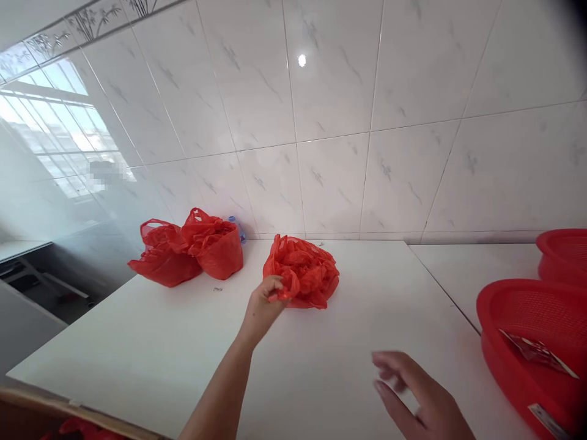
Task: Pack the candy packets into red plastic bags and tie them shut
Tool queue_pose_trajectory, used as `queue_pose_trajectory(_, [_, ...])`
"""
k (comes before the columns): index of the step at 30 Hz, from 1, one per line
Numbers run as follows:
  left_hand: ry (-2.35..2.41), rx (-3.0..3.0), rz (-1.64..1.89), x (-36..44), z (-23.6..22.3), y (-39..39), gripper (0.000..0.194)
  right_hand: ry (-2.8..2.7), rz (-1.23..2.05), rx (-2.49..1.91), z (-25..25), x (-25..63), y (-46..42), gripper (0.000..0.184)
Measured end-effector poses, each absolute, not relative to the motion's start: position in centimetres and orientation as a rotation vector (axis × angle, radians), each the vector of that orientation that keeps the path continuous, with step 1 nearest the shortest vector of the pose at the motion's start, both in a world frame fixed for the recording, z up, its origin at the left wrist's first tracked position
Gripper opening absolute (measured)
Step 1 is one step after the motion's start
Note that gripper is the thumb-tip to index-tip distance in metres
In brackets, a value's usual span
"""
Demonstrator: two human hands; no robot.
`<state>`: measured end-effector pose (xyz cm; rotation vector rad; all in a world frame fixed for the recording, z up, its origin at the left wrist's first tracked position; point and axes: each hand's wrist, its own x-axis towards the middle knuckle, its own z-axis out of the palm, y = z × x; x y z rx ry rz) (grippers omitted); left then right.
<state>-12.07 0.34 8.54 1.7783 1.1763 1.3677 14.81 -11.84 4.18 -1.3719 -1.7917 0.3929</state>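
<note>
My left hand [265, 304] pinches the near left edge of a red plastic bag [312, 272] that lies bunched on the white table. The bag looks stuffed with more crumpled red plastic; exactly what is inside I cannot make out. Some way to the right and closer to me, my right hand [415, 388] hovers over the table, slightly blurred. Its thumb and fingers are apart with nothing between them.
Two full red plastic bags [215, 250] stand at the back left, a blue-capped bottle [237, 229] behind them. Red plastic baskets [504, 305] are on the right, the nearer holding a flat packet [536, 351]. A box edge [82, 415] shows at lower left. The tiled wall [330, 183] bounds the table [321, 366].
</note>
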Motion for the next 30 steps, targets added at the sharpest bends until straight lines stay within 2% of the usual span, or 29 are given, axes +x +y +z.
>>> queue_pose_trajectory(3, [1.191,1.936,1.252,-11.1,7.8,-3.5,0.013,-1.953,0.29,-0.991,8.1,11.4,-9.0,0.023])
queue_pose_trajectory(5, [1.173,1.978,1.172,-10.6,7.4,-5.6,0.016,-2.003,0.359,-0.88,9.6,9.3,-7.3,0.027])
queue_pose_trajectory(9, [1.223,1.961,1.081,-10.3,6.6,-8.0,0.021,-2.043,0.673,-1.05,9.4,6.6,-5.0,0.029])
queue_pose_trajectory(11, [1.308,1.952,1.092,-10.7,6.1,-8.4,0.026,-2.051,0.807,-1.169,8.2,5.9,-4.4,0.037])
queue_pose_trajectory(14, [1.449,2.013,1.091,-11.8,5.6,-8.1,0.057,-2.13,0.769,-1.287,6.2,5.5,-3.6,0.067])
queue_pose_trajectory(16, [1.502,2.1,1.033,-12.5,5.5,-7.6,0.081,-2.192,0.639,-1.336,5.1,5.3,-3.1,0.075])
queue_pose_trajectory(19, [1.57,2.255,0.932,-13.1,5.6,-6.8,0.09,-2.171,0.646,-1.27,4.6,5.3,-2.7,0.063])
queue_pose_trajectory(22, [1.67,2.377,0.876,-12.7,5.2,-5.6,0.09,-2.002,0.914,-1.127,5.0,5.5,-2.8,0.05])
queue_pose_trajectory(24, [1.77,2.399,0.883,-12.1,4.6,-4.5,0.089,-1.824,1.14,-1.062,5.4,5.8,-3.0,0.034])
queue_pose_trajectory(27, [1.955,2.355,0.948,-11.5,3.7,-2.7,0.07,-1.408,1.488,-0.931,5.6,6.5,-3.0,0.013])
queue_pose_trajectory(30, [2.056,2.321,0.988,-11.5,3.4,-1.3,0.048,-0.981,1.71,-0.737,5.3,7.7,-2.5,0.011])
